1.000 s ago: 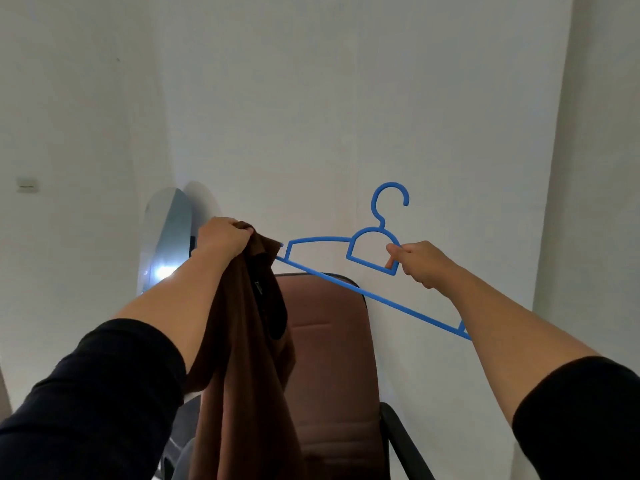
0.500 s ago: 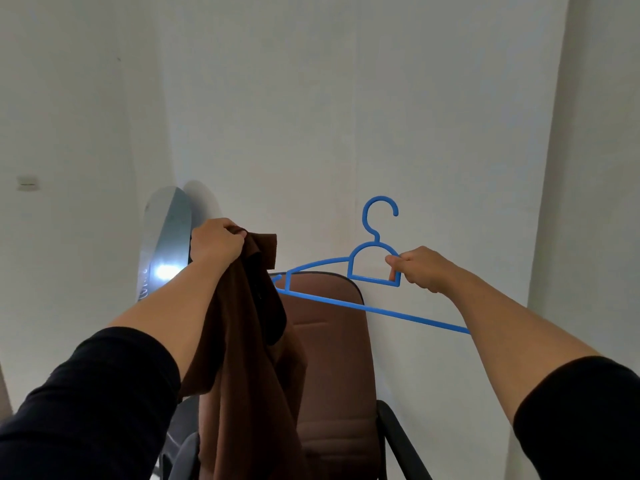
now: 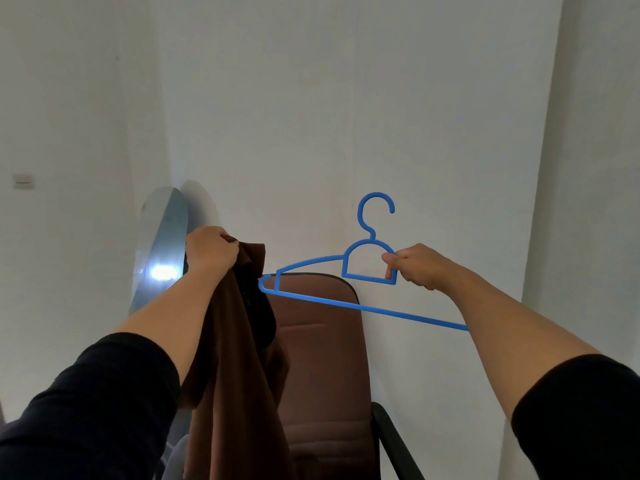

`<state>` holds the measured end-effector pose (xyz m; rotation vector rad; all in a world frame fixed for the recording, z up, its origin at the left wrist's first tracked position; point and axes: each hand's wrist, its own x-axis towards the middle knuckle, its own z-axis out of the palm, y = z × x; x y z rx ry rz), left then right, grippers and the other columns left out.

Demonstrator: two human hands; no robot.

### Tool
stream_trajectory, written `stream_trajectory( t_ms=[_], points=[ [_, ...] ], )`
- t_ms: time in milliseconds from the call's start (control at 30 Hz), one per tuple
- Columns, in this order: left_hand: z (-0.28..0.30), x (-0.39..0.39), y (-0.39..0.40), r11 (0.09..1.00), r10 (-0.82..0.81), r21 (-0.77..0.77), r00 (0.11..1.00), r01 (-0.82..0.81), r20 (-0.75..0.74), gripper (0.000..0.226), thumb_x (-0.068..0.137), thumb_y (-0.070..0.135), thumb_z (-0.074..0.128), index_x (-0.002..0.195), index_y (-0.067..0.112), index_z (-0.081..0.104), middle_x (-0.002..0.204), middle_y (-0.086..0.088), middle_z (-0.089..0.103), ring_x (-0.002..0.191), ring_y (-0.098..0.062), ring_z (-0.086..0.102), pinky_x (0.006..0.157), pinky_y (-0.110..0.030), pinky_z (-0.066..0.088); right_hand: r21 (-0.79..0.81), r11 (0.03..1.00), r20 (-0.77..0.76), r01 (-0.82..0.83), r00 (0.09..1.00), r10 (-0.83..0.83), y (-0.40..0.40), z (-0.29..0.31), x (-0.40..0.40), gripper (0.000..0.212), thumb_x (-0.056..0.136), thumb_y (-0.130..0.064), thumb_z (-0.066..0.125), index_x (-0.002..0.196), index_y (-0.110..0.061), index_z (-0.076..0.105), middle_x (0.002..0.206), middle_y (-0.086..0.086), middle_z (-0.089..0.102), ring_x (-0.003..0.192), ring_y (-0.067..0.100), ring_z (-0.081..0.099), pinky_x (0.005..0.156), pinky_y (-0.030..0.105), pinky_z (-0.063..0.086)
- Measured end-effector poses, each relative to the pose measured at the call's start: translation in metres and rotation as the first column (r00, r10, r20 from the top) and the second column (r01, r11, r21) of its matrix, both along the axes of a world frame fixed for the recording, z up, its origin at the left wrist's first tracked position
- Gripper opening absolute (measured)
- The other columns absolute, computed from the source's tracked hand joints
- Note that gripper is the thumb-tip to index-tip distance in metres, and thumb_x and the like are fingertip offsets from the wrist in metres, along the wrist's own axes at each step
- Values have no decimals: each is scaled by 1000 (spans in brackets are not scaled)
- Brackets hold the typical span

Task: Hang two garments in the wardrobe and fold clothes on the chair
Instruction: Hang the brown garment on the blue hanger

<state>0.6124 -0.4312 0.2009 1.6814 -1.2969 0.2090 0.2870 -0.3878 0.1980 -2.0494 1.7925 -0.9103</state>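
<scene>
Both hands are up: the brown garment (image 3: 239,358) is gripped at its top by the left hand (image 3: 211,251), and the blue hanger (image 3: 349,282) is pinched near its neck by the right hand (image 3: 415,265). Soft, floppy cloth like this is best held by the collar. The thin hanger looks light and stiff, its tip touching the cloth. A brown chair (image 3: 322,358) is seen behind.

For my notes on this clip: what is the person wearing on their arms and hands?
Both arms wear black sleeves, the left sleeve and the right sleeve, each pushed up so that the forearms are bare. The left hand and right hand are bare too: no gloves, and no rings, watch or markings show in this view.
</scene>
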Motion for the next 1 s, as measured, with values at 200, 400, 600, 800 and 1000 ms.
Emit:
stream_trajectory(
  t_ms=[200,400,600,800,1000],
  points=[
    [9,-10,2,963,-230,-97,954,252,190,16,86,26,64,93,16,74,95,-4,63,92,-21,57,79,-27,39,-63,998,77,-4,997,9,-4,-8,6,41,99,-39,38,81,-14,65,68,-1,46,60,8,39,54,18,32],
    [39,-19,7,900,-360,-155,895,408,265,4,82,22,68,80,19,70,84,5,57,84,-15,54,78,-27,41,-80,996,256,-26,966,46,-7,-19,10,42,99,-40,38,78,-16,66,62,1,40,55,9,33,50,19,30],
    [64,-8,8,902,-431,180,848,393,310,24,76,28,76,95,14,73,97,-2,68,99,-16,56,85,-21,40,-86,995,426,-58,900,89,-6,-12,8,40,98,-41,39,80,-18,66,58,2,36,50,10,27,45,21,26],
    [66,-12,5,954,-292,187,875,236,385,25,86,27,65,98,6,70,104,-12,67,102,-26,56,84,-30,42,-84,995,429,-62,898,92,-5,-10,7,40,98,-41,39,76,-20,64,59,3,36,51,11,27,47,22,27],
    [60,-18,3,953,-302,73,931,294,207,24,91,30,58,100,11,69,98,-6,65,95,-22,55,83,-31,44,-45,997,435,-59,897,72,-9,-18,7,39,98,-41,39,77,-19,64,58,2,36,49,11,27,46,21,27]
  ],
)
